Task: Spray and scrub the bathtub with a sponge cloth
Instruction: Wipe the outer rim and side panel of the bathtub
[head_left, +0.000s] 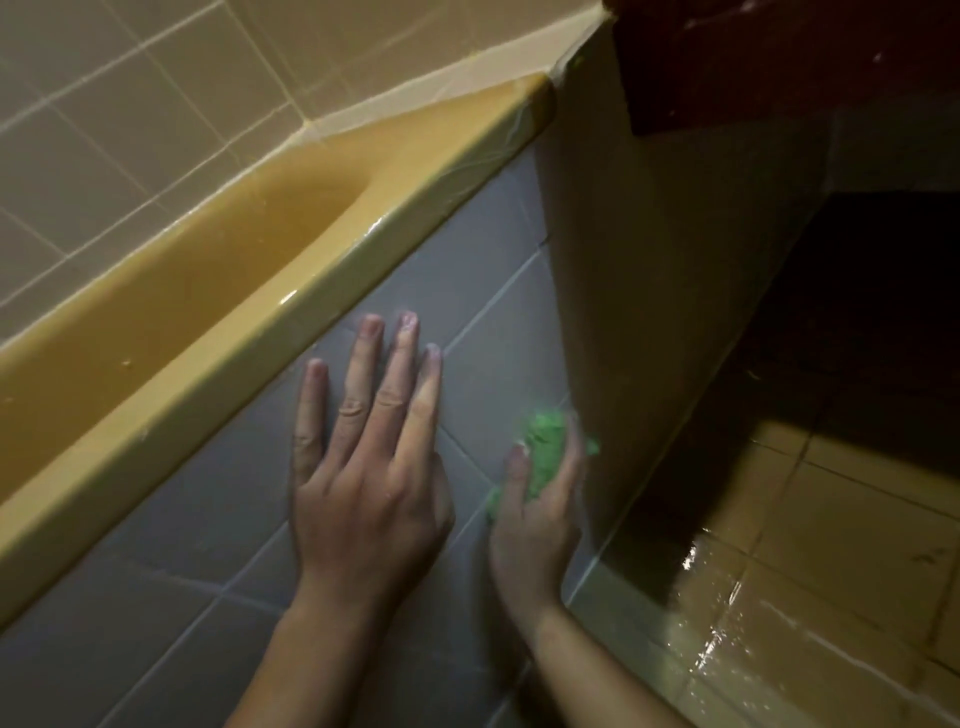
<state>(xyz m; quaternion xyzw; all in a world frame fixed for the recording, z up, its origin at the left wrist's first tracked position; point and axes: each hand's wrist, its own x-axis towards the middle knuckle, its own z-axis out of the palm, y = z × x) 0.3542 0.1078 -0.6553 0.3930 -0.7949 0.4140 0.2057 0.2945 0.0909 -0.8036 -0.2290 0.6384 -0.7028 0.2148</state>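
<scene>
A mustard-yellow bathtub (311, 306) runs diagonally from lower left to upper right, its rim glossy and wet. Below the rim is the tub's grey tiled outer panel (156, 613). My left hand (363, 467) lies flat on that panel, fingers spread, holding nothing. My right hand (535, 519) presses a crumpled bright green sponge cloth (545, 447) against the panel low down, close to the corner where the panel meets a side wall. Most of the cloth is hidden under my fingers. No spray bottle is in view.
A beige wall or cabinet side (649, 312) stands right of the panel. Wet beige floor tiles (779, 623) shine at lower right, with a dark recess (857, 312) above them. Beige wall tiles (130, 130) rise behind the tub.
</scene>
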